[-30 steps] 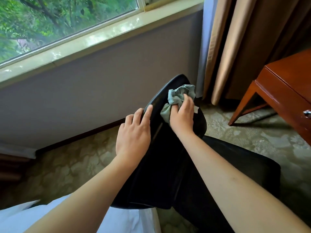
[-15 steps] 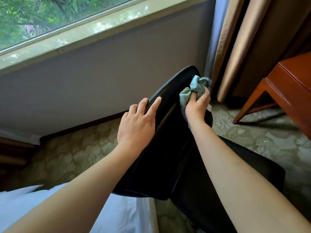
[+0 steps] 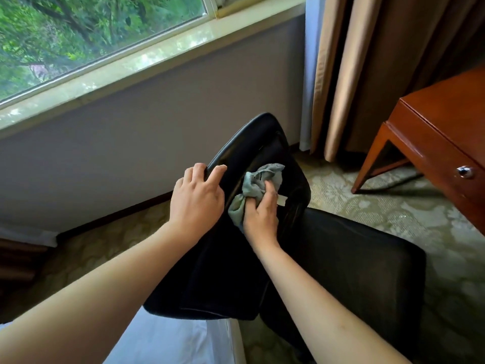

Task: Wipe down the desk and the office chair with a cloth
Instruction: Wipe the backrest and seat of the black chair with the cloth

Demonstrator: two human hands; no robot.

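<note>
Black chair back gripped by left hand, right hand bunching cloth

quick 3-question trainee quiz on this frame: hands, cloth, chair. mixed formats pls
1. Multiple choice: what does the right hand hold?
A. a spray bottle
B. a bunched blue-green cloth
C. nothing
2. True or false: the left hand rests flat on the wooden desk.
3. Fill in: the cloth is pressed against the black ____ of the office chair.

Key
1. B
2. False. The left hand grips the edge of the backrest; the desk stands apart to the right, and neither hand touches it.
3. backrest
</note>
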